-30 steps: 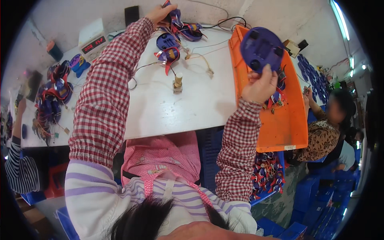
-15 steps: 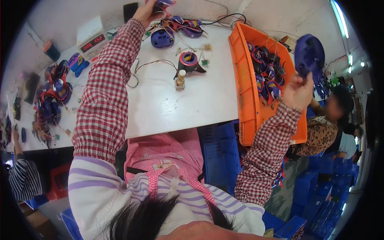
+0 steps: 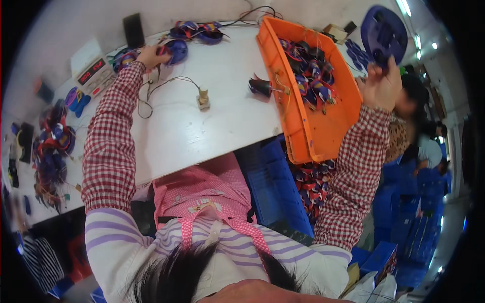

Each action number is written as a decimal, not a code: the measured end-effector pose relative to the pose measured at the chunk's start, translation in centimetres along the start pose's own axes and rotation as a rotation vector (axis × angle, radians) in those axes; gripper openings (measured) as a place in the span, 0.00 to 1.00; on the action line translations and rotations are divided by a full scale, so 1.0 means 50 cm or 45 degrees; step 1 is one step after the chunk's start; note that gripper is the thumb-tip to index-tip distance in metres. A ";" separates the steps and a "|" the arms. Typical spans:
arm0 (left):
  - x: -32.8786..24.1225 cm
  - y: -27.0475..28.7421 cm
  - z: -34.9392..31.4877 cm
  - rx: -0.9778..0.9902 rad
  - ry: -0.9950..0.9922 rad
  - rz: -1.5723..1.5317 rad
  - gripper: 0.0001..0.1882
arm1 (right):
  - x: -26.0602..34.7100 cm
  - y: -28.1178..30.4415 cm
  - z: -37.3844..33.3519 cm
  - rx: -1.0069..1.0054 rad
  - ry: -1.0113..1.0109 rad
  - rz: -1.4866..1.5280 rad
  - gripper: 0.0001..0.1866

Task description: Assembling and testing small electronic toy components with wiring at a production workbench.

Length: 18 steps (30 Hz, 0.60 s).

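My right hand (image 3: 382, 87) is raised above the far right side of the orange crate, gripping a purple oval plastic shell (image 3: 384, 33) by its lower edge. Recesses show on the side of the shell facing me. Over the table's back left, my left hand (image 3: 153, 57) has its fingers bent around a small dark and red piece, too hidden to name. Its fingertips meet the left edge of another purple shell (image 3: 177, 52). A black cone-shaped part (image 3: 260, 87) with wires lies on its side against the crate. A small brass-and-white fixture (image 3: 203, 99) stands mid-table, with a cable.
An orange crate (image 3: 298, 144) holds several wired purple, red and black assemblies. More assemblies (image 3: 53, 139) lie at far left, near a white power supply (image 3: 96, 76) with a red display. Blue bins (image 3: 280, 187) stand below the table edge. A co-worker (image 3: 404, 121) sits at right.
My left hand has come down from the back of the table to beside the purple shell. The black part has moved right and tipped over by the crate. My right hand still holds its shell.
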<state>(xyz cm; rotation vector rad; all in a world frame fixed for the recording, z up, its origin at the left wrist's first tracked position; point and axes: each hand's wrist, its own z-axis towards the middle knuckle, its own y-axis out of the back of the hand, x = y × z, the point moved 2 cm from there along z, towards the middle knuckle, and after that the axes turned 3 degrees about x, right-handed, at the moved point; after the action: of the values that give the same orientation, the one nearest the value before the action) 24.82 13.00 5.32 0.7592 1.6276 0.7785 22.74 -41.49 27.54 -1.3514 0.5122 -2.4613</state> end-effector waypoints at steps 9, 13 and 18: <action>-0.382 -0.132 -0.108 -0.095 -1.118 0.453 0.49 | 0.071 -0.167 -0.011 0.351 0.192 -0.116 0.06; -0.469 -0.237 -0.170 -0.068 -0.952 0.404 0.57 | 0.143 -0.248 -0.066 0.496 0.289 -0.018 0.06; -0.445 -0.325 -0.259 -0.036 -1.091 -0.334 0.38 | 0.187 -0.309 -0.128 0.545 0.250 0.140 0.07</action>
<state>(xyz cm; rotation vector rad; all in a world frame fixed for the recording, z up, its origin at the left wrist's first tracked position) 14.66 -15.66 6.55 0.7019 0.9040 0.2176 11.25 -30.42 38.10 -0.8954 0.0833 -2.4395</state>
